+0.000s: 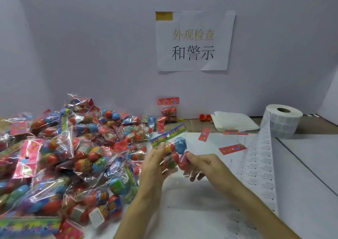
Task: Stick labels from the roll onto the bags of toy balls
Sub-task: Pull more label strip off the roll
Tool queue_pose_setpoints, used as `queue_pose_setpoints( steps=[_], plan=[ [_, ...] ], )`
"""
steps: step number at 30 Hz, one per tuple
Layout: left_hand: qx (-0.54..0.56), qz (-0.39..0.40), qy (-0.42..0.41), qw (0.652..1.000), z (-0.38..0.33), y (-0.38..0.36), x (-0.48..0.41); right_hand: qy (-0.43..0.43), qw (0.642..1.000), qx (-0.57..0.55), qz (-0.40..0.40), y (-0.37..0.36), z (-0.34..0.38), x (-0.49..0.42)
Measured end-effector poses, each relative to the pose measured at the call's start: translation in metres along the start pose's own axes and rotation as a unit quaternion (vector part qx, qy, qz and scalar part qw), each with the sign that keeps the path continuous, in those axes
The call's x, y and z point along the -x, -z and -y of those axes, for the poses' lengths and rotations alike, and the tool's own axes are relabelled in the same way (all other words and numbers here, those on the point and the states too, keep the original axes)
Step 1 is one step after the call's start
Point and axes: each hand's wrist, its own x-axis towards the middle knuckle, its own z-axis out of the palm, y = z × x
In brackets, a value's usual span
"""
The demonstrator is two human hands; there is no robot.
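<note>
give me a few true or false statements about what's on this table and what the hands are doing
1. The left hand and right hand both hold one bag of toy balls. True.
2. A strip of labels trails off the label roll across the table. True.
3. The pile of bags lies right of the label roll. False: it lies to the left.
4. The paper sign lies flat on the table. False: it hangs on the wall.

Clear bag of coloured toy balls, upright over the table middle; heap of bags along its left edge; white label roll standing far right, strip unrolled.
</note>
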Motion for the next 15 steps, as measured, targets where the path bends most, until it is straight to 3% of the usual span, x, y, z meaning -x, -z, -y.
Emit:
queue_pose_setpoints(
  steps=[5,8,15],
  plan=[
    [0.014,-0.072,-0.017,0.997,-0.0054,0.0094,0.0001,0.012,0.999,0.039,0.029,-0.0083,0.0033,0.0056],
    [-0.014,-0.093,-0.012,0.995,-0.0017,0.0097,-0.0017,0.021,0.999,0.047,-0.003,-0.0078,0.0007,0.0047],
    [-0.062,-0.024,-0.025,0.997,0.0020,0.0049,0.0035,0.040,0.997,0.003,-0.069,-0.0064,0.0015,0.0027]
  ],
)
